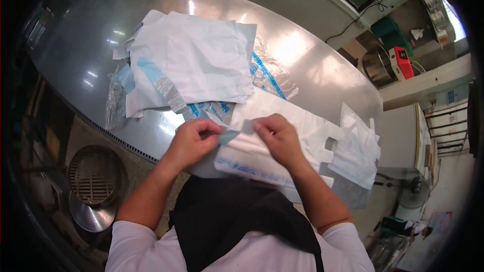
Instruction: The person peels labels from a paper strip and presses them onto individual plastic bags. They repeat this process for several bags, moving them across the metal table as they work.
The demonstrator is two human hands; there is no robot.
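My left hand is closed, its thumb and fingers pinching a small light-blue piece of a white plastic bag. My right hand is closed too, pinching a greyish corner of plastic a little to the right. Between and below the hands, the bag lies near the table's front edge, with blue print along its lower side. Beyond my hands lies a stack of white sheets with pale blue parts, on clear wrapping with blue strips.
Another crumpled white bag lies at the right end of the metal table. On the floor at the left are a round grated basket and a metal bowl. A red machine stands at the upper right.
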